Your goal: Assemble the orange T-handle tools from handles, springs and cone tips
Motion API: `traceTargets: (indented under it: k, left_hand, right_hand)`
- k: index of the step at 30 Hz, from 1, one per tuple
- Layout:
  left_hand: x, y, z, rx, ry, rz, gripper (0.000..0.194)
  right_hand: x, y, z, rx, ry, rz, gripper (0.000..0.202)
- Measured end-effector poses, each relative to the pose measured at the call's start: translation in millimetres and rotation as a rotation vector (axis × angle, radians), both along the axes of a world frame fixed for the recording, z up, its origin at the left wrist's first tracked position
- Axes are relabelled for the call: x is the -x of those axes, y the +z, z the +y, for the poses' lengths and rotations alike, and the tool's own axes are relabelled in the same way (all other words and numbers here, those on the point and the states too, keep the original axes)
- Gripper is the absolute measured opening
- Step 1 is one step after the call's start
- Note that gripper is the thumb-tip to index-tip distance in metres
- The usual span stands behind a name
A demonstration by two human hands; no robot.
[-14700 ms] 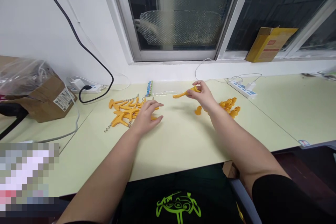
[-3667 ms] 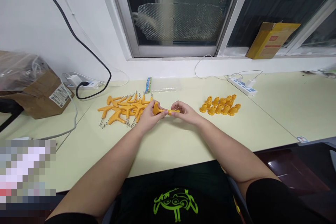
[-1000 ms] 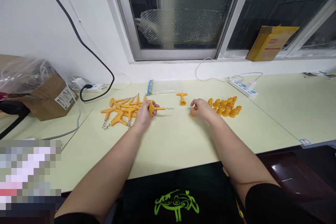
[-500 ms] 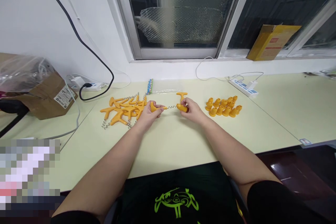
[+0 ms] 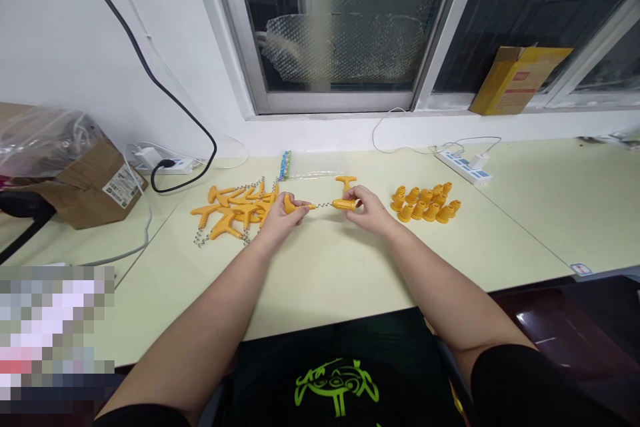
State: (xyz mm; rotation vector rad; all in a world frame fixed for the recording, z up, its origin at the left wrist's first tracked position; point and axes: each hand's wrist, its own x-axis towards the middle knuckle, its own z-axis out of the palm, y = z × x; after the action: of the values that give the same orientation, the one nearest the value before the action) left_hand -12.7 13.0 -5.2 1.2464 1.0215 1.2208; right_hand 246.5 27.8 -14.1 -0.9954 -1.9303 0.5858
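In my left hand (image 5: 284, 215) is a yellow T-handled corkscrew (image 5: 289, 203), held by its handle with the metal spiral pointing right. My right hand (image 5: 369, 209) grips a yellow tapered plastic cap (image 5: 343, 204) by its wide end. The narrow end of the cap meets the tip of the spiral, roughly in line with it; whether the tip is inside I cannot tell. Behind my right hand lies another yellow T-handled piece (image 5: 346, 181). Left of my left hand is a pile of yellow corkscrews (image 5: 237, 208) with bare spirals.
Several yellow caps (image 5: 425, 203) stand upright to the right. A clear plastic bag (image 5: 320, 164) lies at the back. Power strips (image 5: 464, 165) sit along the wall, and a cardboard box (image 5: 95, 187) stands at the far left. A black cable (image 5: 150, 73) hangs down the wall.
The cap in my right hand has turned from slanted to nearly level, in line with the spiral, and sits slightly further left. My left hand has barely moved.
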Motion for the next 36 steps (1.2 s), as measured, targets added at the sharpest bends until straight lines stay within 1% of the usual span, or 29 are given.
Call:
traceTargets:
  k: [5,9,12,14,16,17,19,21,24,26,31,33,36]
  left_hand:
    - [-1.7,1.9,-4.6,0.010,-0.076,0.020,0.050]
    - [-5.2,3.2,-7.7,0.061,-0.135,0.034,0.053]
    - [-8.3,6.9,-9.6,0.189,-0.120,-0.040,0.057]
    - [-10.1,10.0,-11.0,0.318,-0.116,-0.115,0.061]
    - [-11.4,12.0,-12.6,0.403,-0.106,-0.153,0.064]
    - [-11.9,12.3,-13.3,0.412,-0.097,-0.147,0.064]
    - [-12.2,11.5,-14.6,0.363,-0.089,-0.104,0.065]
    - [-12.0,9.8,-15.6,0.245,-0.105,-0.049,0.064]
    - [-12.1,7.7,-16.8,0.046,-0.122,0.035,0.064]
    - [-12.7,7.4,-17.8,-0.045,-0.107,0.094,0.062]
    - [-14.8,10.6,-22.0,-0.163,-0.084,0.136,0.059]
    - [-14.6,12.1,-24.4,-0.198,-0.070,0.174,0.056]
    - [-13.2,11.7,-27.4,-0.256,-0.071,0.262,0.045]
  right_hand:
    - [6.8,1.0,-5.5,0.059,0.082,0.062,0.024]
    - [15.0,-0.2,-9.6,0.084,0.162,0.096,0.026]
    - [18.6,0.9,-11.9,0.058,0.209,0.122,0.024]
    - [19.3,3.7,-13.8,0.031,0.216,0.126,0.021]
    - [19.3,7.3,-15.9,-0.004,0.209,0.102,0.020]
    - [19.1,8.9,-16.9,-0.017,0.204,0.090,0.020]
    - [19.2,10.9,-18.8,-0.001,0.193,0.091,0.021]
    - [20.1,10.8,-19.8,0.113,0.173,0.134,0.023]
    - [23.4,8.1,-18.8,0.388,0.171,0.235,0.025]
    - [26.3,6.5,-17.1,0.530,0.190,0.299,0.028]
    - [30.6,9.6,-16.5,0.787,0.183,0.394,0.036]
    - [30.1,13.2,-18.5,0.888,0.172,0.388,0.035]
    - [28.7,17.1,-20.7,1.035,0.116,0.325,0.037]
